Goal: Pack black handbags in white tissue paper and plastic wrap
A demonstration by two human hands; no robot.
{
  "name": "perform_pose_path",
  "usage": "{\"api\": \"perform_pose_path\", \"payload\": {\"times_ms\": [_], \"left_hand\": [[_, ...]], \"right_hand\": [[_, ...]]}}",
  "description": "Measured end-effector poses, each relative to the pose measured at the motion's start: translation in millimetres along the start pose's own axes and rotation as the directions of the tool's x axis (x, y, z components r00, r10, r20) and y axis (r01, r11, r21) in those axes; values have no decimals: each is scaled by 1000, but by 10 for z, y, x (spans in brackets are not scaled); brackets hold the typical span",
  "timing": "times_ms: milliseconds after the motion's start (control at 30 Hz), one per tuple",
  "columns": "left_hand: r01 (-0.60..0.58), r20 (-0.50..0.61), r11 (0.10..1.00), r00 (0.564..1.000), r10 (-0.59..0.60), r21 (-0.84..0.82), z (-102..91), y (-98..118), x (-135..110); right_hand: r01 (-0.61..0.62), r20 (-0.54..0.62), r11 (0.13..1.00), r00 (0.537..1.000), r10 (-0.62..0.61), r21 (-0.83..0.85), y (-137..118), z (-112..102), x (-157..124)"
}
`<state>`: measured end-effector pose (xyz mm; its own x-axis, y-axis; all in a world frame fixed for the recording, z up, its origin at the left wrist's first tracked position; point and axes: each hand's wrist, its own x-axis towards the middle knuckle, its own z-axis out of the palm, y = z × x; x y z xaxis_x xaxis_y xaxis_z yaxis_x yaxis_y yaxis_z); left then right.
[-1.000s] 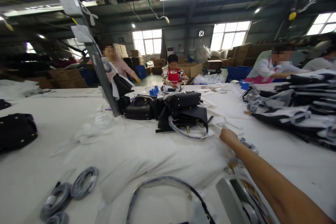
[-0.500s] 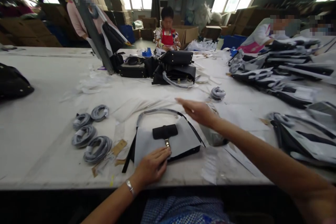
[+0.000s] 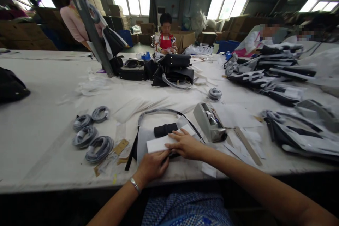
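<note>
A black handbag lies before me, its front covered by a pale grey sheet and its handle wrapped in clear film. Across the front, below the black rolled piece, rests a white strip that looks like foam; the metal clasp is hidden. My right hand lies on the strip with its fingers spread. At the strip's lower edge, my left hand has its fingers together, closed at the bag's front edge. The left thumb's grip is partly hidden.
Right of the bag stands a tape dispenser. Several wrapped coils lie to the left. Another bag is at the right; stacked bags and a grey post stand farther back. Other people work across the table.
My right hand has come down and left from above the dispenser onto the bag. The white strip now covers the clasp. My left hand has hardly moved.
</note>
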<state>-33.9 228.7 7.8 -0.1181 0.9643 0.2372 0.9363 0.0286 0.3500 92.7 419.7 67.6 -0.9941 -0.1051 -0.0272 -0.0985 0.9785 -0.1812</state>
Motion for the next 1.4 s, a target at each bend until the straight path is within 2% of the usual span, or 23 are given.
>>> {"api": "perform_pose_path", "payload": {"times_ms": [133,267,367,600,700,767,867,967,1033,1133,1233,1300,1400], "left_hand": [[-12,-5,1000,1000,12,-9,-5,-9,-6],[-19,-13,999,1000,18,-42,-12,-7,-11],[-16,-14,999,1000,15,-52,-2,-17,-10],[-33,-45,997,999,30,-71,32,10,-24],[-80,-113,996,991,74,-47,74,-2,-38],[-178,-211,984,963,168,-26,115,-48,-48],[-312,-402,950,872,281,-14,198,-131,-56],[-238,-582,970,795,172,-38,296,-159,8],[-144,-624,987,779,67,-74,340,-134,110],[7,-565,997,823,-51,-79,366,-61,267],[123,-455,992,884,-106,8,384,25,292],[144,-379,987,919,-109,64,394,81,238],[110,-299,986,952,-68,126,398,122,171]], "right_hand": [[77,69,996,995,-75,-36,136,-128,136],[111,10,992,994,-110,-67,227,-95,194],[135,-15,991,991,-135,-26,210,-55,192],[84,-54,993,995,-80,79,95,110,125],[56,-42,985,998,-50,162,123,224,97],[46,-46,977,998,-37,210,151,275,87],[49,-75,962,997,-30,268,164,310,61],[50,-85,953,996,-25,298,157,324,35],[61,-100,949,995,-32,310,162,332,32],[99,-143,937,988,-53,336,188,347,43],[118,-218,921,975,-37,372,194,382,49],[147,-318,911,948,-19,386,182,430,46],[178,-480,934,877,-8,311,162,553,47]]}}
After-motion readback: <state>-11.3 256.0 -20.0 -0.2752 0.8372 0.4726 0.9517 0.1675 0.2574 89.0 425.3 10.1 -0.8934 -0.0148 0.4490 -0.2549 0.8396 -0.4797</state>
